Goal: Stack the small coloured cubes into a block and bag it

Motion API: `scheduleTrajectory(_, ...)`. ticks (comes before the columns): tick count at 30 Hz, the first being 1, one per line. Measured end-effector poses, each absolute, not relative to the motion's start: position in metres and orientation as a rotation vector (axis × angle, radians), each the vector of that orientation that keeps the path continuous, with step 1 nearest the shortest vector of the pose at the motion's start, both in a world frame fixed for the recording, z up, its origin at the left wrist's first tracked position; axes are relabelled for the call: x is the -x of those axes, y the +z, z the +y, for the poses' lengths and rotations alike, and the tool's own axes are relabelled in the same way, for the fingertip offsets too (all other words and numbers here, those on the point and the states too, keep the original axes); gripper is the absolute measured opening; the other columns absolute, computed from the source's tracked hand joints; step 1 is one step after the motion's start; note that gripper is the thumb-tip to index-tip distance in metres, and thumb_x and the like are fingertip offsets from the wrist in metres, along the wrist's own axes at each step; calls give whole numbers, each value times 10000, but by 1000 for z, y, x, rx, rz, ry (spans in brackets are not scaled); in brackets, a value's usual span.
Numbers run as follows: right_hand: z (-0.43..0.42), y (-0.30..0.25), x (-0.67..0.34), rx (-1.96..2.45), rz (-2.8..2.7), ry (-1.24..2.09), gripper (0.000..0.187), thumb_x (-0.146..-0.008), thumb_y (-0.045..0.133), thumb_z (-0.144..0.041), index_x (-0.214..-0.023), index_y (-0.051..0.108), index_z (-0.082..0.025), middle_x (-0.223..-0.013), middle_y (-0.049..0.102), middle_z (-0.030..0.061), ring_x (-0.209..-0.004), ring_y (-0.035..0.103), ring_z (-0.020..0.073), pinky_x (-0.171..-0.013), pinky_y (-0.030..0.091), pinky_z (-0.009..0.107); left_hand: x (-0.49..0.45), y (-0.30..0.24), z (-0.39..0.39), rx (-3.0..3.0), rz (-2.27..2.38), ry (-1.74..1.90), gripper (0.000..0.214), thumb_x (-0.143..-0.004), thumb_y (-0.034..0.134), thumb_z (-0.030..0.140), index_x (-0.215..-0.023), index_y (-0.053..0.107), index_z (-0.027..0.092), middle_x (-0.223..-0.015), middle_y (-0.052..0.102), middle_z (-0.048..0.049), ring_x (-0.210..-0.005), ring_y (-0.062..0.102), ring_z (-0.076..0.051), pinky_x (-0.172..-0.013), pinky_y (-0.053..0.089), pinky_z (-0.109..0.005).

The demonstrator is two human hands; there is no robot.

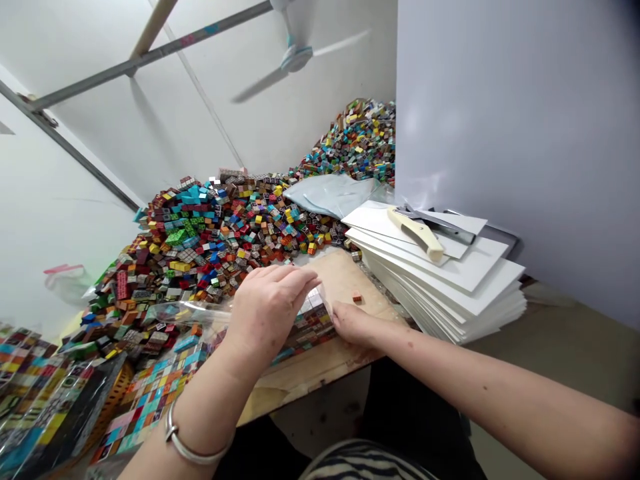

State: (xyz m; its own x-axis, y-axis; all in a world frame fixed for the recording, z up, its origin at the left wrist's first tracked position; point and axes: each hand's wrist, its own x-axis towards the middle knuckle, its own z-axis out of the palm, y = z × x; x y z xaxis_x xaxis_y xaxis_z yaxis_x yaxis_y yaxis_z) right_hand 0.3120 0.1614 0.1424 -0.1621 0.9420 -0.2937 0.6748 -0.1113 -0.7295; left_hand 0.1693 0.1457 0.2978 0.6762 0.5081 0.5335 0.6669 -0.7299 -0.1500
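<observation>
A block of small colourful cubes lies in front of me on a worn wooden board, with clear plastic film at its right end. My left hand reaches over the block, fingers pressed together at the film's upper edge. At the right end, my right hand pinches the film low down against the block, its thumb in sight and most other fingers hidden. The left palm and the block's left part are covered by my left hand and forearm. One loose orange-brown cube rests on the board beyond my right hand.
A great heap of loose cubes fills the back. To the right, a stack of white boards carries a cream-handled tool. Packed cubes lie at left, near a yellow basket. A pale plastic bag rests on the heap.
</observation>
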Motion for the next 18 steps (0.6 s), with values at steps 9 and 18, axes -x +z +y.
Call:
scheduleTrajectory(9, 151, 152, -316, 1825, -1572, 1476, 305, -918, 467, -388, -1090, 551, -151, -879, 622, 21, -654, 591, 104, -586, 516, 271, -159, 207, 76, 2668, -861, -1287, 236, -781, 620, 52, -978, 577, 173, -826, 636, -47, -776, 594, -146, -721, 493, -241)
scheduleTrajectory(18, 159, 151, -321, 1838, -1528, 1565, 291, -894, 518, -358, -1101, 561, -159, -1039, 610, 55, -837, 609, 153, -718, 527, 344, -190, 116, 99, 2347, -3050, -2248, 296, -698, 701, 375, -841, 675, 117, -622, 643, -30, -405, 469, -70, -351, 272, -165)
